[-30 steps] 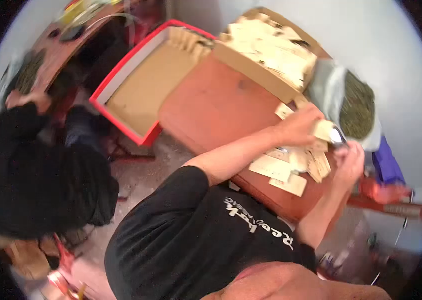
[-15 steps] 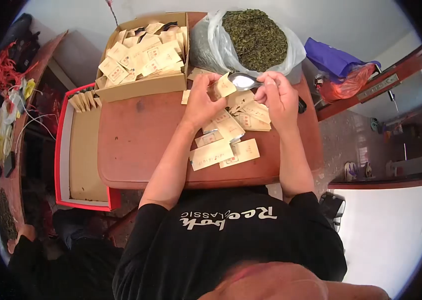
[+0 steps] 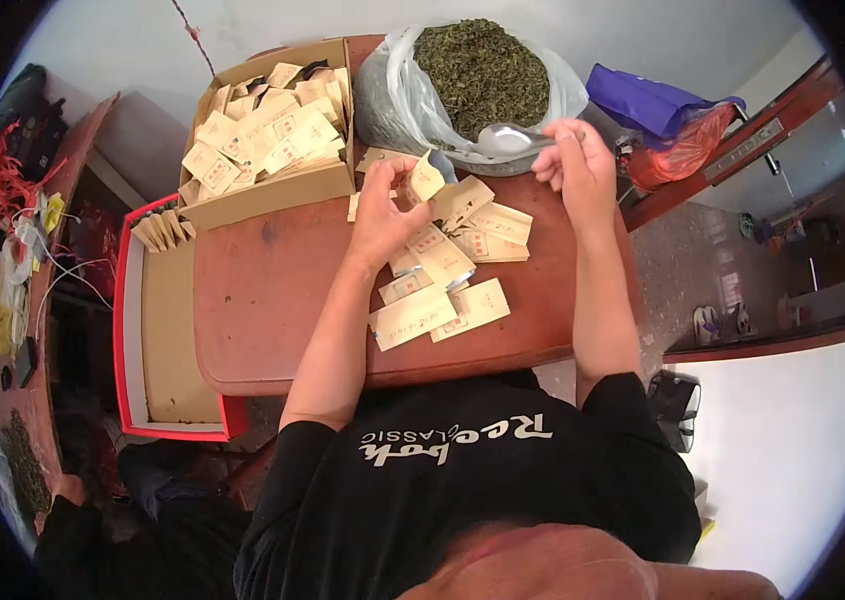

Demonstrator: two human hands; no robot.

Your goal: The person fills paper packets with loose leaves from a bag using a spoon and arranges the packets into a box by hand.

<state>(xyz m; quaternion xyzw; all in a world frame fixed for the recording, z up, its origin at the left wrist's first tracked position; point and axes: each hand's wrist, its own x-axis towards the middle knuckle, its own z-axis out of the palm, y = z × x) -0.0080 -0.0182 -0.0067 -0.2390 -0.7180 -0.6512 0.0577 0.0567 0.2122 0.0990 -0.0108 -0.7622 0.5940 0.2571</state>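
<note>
My left hand [image 3: 387, 215] is closed around a small tan paper packet [image 3: 425, 184], whose mouth gapes at the top and shows a silvery lining. Between the fingers of my right hand [image 3: 583, 165] is the handle of a metal spoon [image 3: 509, 140]. The spoon's bowl hangs at the near rim of a clear plastic bag [image 3: 405, 95] heaped with dried green leaves [image 3: 483, 80]. Below my left hand, several more tan packets [image 3: 443, 258] lie scattered and overlapping on the reddish-brown table [image 3: 263, 300].
A cardboard box [image 3: 273, 195] piled with packets stands at the table's back left. Beside the table, a red-edged tray [image 3: 178, 340] holds a row of upright packets [image 3: 161, 230]. A purple bag [image 3: 643, 105] lies at right. Another person's hand [image 3: 67, 490] shows at lower left.
My right hand has drawn the spoon away from the packet, up and to the right toward the leaf bag. My left hand keeps the packet. The whole view has shifted slightly.
</note>
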